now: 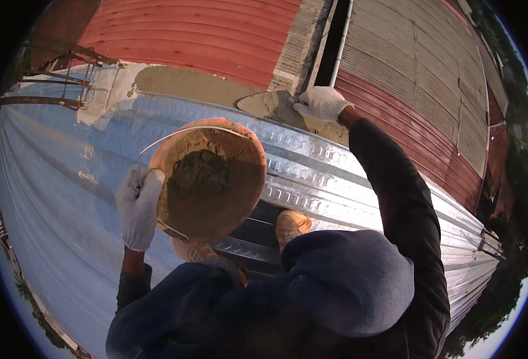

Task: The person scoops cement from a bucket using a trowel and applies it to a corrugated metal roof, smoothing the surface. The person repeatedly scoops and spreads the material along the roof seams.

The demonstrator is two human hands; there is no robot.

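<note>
Bucket (255, 182) of round orange plastic, left of centre above silvery ribbed metal roofing (306, 160). Probably heavy with soft grey-brown mortar (203, 172); best held by rim. Clasped at left by white-gloved left hand (140, 209); far and right, mortar-smeared trowel (266, 105) apparently in curled, white-gloved right hand (323, 104).

Ribbed metal roof sheeting and the items lying on it.
The roof sheeting (54, 179) is silver-blue, with parallel raised ribs and rows of short embossed marks; it reflects brightly right of centre. A grey-brown mortar band (186, 82) runs along its upper edge. A pale patch (101, 93) covers the upper left portion, and small pale splashes (87, 175) mark the ribs below. A tan boot (292, 224) stands near the lower middle; a second boot (193, 251), partly hidden, is to its left.
</note>
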